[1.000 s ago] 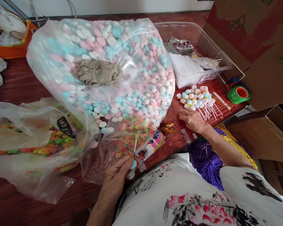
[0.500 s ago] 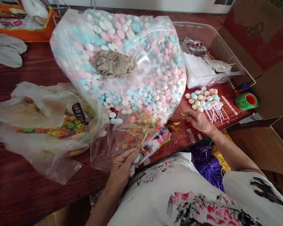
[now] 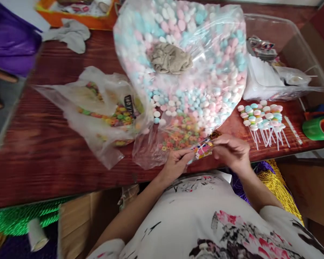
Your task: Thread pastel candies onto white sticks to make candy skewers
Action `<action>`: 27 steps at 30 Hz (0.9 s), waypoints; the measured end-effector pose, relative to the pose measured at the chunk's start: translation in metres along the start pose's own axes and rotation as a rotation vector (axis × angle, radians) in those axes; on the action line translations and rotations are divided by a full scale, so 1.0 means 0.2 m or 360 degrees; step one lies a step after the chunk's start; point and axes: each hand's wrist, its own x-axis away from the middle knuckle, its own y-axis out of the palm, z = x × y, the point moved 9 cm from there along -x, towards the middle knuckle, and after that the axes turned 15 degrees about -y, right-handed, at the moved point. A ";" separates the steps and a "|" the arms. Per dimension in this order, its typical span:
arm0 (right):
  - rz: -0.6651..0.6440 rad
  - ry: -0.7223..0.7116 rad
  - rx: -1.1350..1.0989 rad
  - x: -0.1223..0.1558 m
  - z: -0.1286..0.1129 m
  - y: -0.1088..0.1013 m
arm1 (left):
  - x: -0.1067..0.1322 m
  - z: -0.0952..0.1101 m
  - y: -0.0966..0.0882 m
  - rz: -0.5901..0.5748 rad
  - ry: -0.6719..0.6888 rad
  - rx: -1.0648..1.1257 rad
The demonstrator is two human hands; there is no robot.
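My left hand [image 3: 176,162] and my right hand [image 3: 230,151] meet at the table's front edge, both pinched on a small colourful printed wrapper [image 3: 203,150] held between them. Just beyond them lies a big clear bag of pink, blue and white candies [image 3: 186,68] with a crumpled beige cloth [image 3: 170,59] on top. To the right, a cluster of finished lollipops [image 3: 261,117] with white sticks lies on the table. A smaller bag of coloured ring candies [image 3: 108,111] sits to the left.
A clear plastic tray [image 3: 294,50] holding white sleeves and packets stands at the back right. A green tape roll [image 3: 320,128] sits at the right edge. A grey cloth [image 3: 68,34] and an orange tray [image 3: 81,14] are at the back left. Green and gold bead strands hang below the wooden table [image 3: 43,154].
My right hand left the table near the lollipops and came to my left hand; both now hold the wrapper. The camera view swung left.
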 end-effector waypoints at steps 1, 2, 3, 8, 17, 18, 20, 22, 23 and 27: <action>-0.0177 -0.0158 0.0072 0.01 -0.05 0.14 | -0.01 0.02 0.00 0.0001 0.0052 0.0035; -0.0279 -0.0360 0.0154 0.02 -0.10 0.25 | -0.02 0.03 0.00 0.0014 0.0102 0.0070; -0.0332 -0.0539 0.0220 0.03 -0.13 0.33 | -0.01 0.04 -0.02 0.0038 0.0148 0.0097; -0.0502 -0.0759 0.0383 0.04 -0.11 0.47 | 0.09 0.10 -0.11 0.0076 0.0306 -0.0020; -0.0521 -0.0407 0.0387 0.03 0.00 0.54 | 0.14 0.08 -0.18 0.0239 0.0482 -0.0120; -0.0516 -0.0402 0.0395 0.03 0.00 0.55 | 0.14 0.08 -0.19 0.0259 0.0494 -0.0134; -0.0442 -0.0385 0.0390 0.05 0.00 0.53 | 0.13 0.08 -0.21 0.0283 0.0502 -0.0128; -0.0258 -0.0331 0.0340 0.07 -0.01 0.48 | 0.14 0.08 -0.23 0.0314 0.0495 -0.0082; -0.0153 -0.0285 0.0304 0.07 0.00 0.45 | 0.14 0.09 -0.24 0.0328 0.0497 -0.0060; -0.0085 0.0103 -0.0003 0.11 0.08 0.45 | 0.17 0.16 -0.22 0.0354 0.0655 -0.0156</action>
